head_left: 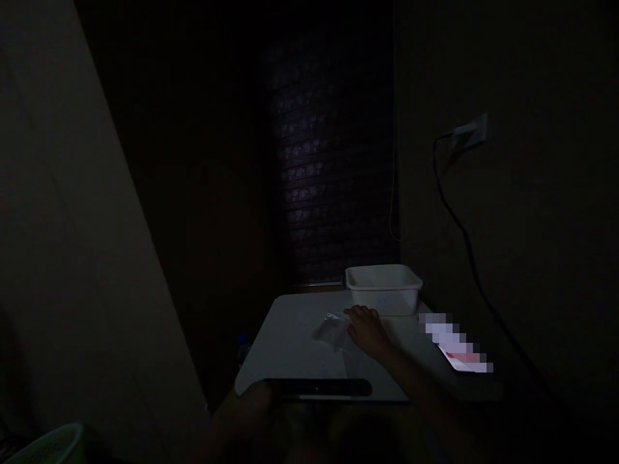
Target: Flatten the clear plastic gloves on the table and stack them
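My right hand [368,330] reaches over the small white table [285,328], with thumb and fingers apart. Its fingertips are at the right edge of a clear plastic bag [333,330] that lies on the tabletop; contact is hard to make out. Close to the table's front left corner is my left hand [257,398], very dark, its fingers not readable. It is beside the left end of a long black bar [319,386] along the table's front edge. Just beyond my right hand stands a white plastic tub [384,299].
A lit phone-like screen [454,345], partly pixelated, lies at the table's right side. A black cable [467,241] hangs from a wall socket [471,132]. A blue-capped bottle [242,348] is left of the table. A green basket [53,444] shows lower left.
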`<state>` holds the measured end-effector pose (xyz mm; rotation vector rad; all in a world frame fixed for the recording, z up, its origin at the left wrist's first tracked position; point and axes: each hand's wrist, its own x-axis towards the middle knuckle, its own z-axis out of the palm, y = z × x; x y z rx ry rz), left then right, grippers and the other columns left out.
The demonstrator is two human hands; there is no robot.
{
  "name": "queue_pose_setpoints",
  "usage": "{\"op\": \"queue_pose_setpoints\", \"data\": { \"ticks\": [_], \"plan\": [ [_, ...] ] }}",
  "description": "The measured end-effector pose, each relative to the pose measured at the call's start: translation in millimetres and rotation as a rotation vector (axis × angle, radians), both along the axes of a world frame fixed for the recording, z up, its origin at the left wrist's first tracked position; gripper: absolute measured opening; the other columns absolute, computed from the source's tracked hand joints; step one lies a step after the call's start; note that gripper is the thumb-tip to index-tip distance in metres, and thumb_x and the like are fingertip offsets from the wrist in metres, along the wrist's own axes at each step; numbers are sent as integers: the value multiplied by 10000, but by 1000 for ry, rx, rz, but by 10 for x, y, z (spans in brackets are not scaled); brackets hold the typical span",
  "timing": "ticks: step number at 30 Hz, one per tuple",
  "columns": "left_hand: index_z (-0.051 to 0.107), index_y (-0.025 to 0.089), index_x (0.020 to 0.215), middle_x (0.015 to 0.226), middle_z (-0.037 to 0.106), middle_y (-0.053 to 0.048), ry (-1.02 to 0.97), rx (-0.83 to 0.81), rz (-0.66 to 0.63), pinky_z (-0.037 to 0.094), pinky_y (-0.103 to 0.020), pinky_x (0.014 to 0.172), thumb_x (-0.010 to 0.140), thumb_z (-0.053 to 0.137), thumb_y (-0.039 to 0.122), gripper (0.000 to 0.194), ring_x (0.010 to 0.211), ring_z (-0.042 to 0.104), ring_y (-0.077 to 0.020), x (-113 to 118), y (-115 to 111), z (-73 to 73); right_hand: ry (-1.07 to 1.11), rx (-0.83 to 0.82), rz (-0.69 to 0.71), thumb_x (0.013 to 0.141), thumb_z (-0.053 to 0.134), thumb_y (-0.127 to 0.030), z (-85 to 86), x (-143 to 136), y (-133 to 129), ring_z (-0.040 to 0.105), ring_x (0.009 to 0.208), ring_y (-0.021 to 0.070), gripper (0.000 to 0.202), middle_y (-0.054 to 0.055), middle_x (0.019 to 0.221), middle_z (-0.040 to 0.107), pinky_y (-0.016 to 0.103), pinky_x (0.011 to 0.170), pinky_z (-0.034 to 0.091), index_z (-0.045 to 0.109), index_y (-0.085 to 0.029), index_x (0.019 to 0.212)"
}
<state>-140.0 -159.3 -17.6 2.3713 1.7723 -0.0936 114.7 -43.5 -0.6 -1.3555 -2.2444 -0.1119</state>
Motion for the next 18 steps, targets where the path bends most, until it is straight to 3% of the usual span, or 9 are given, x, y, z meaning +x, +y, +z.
{"op": "queue_pose_setpoints", "data": {
  "ticks": [4,7,9,13,18],
  "plan": [
    [548,141,744,828,565,-78,44,209,-90,412,-251,678,750,329,159,220,740,538,-153,135,278,527,46,-34,19,690,380,-146,16,49,7,447,946,213,377,91,1002,552,353,797,267,517,-144,1041],
    [536,124,904,951,545,-94,-47,385,-86,396,-260,769,763,346,183,244,866,516,-160,264,547,774,150,-109,60,696,381,-159,8,68,34,470,942,214,349,94,978,571,367,805,294,539,-139,1007],
    [531,107,967,1015,526,-107,-84,465,-103,368,-270,830,747,371,165,278,948,484,-172,359,711,869,270,-162,122,681,394,-145,-10,73,54,489,932,192,338,88,969,580,343,818,317,554,-135,978],
    [549,124,981,994,539,-84,-151,536,-103,383,-240,808,683,356,38,365,902,510,-140,592,969,1003,520,-259,245,603,462,-116,-65,71,84,493,954,166,414,68,1010,570,297,856,337,540,-147,1009],
    [599,119,893,876,580,-78,-242,583,-166,408,-241,753,690,440,105,258,824,534,-149,861,1212,1096,824,-430,205,559,582,-249,-147,36,162,510,943,178,560,14,999,566,328,811,386,462,-236,1107]
  ]
}}
